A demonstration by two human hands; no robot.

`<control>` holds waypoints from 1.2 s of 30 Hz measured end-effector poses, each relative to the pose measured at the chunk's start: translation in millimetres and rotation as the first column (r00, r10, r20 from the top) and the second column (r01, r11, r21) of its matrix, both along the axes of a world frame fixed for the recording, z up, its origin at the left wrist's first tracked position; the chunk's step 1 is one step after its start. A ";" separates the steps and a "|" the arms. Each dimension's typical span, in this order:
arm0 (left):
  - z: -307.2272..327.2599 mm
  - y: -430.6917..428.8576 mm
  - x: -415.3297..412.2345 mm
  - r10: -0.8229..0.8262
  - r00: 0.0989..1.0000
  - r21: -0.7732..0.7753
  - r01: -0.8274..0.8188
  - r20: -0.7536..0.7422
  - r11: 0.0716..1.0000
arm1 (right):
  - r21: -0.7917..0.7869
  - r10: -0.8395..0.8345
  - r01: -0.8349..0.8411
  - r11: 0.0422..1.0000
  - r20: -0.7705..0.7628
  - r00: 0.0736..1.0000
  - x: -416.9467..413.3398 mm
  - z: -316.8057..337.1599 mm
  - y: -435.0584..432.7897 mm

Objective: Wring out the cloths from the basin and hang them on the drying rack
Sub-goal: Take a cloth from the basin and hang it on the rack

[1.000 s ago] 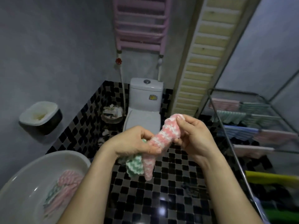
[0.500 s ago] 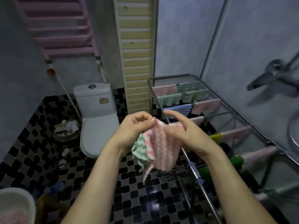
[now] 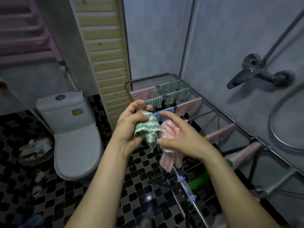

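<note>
My left grip (image 3: pixel 130 127) is clutching the crumpled green-and-white wavy-striped cloth (image 3: pixel 148 129), while my right grip (image 3: pixel 182 142) is pinching the limp pink-and-white striped cloth (image 3: pixel 169 134) hanging just beside it. I am keeping them apart, probably so each gets its own rail on the chrome wire drying rack (image 3: pixel 218 111) just beyond both grips, already half filled.

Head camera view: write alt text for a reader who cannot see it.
The left hand grips a crumpled green-and-white cloth and the right hand a pink-and-white cloth, in front of a metal drying rack already hung with striped cloths. A white toilet stands at left.
</note>
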State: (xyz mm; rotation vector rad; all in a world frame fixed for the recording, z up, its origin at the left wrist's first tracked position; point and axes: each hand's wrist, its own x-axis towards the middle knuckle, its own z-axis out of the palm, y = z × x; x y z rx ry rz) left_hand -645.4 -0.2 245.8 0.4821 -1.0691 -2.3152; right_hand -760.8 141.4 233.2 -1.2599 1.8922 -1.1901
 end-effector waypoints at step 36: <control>-43.5 -30.6 -239.8 -0.063 0.910 -0.837 0.403 0.411 0.369 | 0.213 -0.305 0.400 0.892 -0.370 0.878 -236.2 -21.6 -4.4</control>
